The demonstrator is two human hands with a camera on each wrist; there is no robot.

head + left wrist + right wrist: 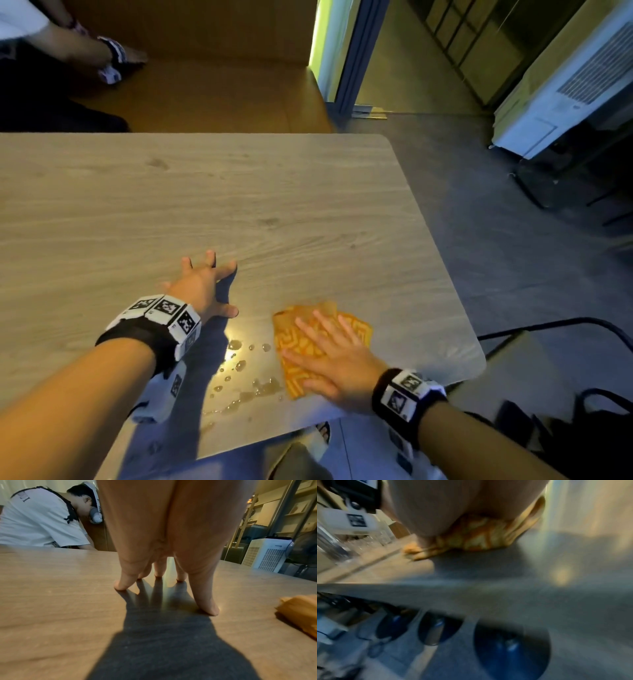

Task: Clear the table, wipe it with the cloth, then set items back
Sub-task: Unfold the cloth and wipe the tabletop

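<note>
While the right hand (337, 368) presses the cloth (301, 346) flat, wiping is underway; left hand (202, 289) splayed on the tabletop (239, 192); next, sweep left through the droplets (239, 373) at lower centre.

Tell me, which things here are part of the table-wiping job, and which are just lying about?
Part of the job:
orange cloth under the right hand
water drops
table
left hand, fingertips on the table

Just lying about:
white appliance
black cable
second person
</note>
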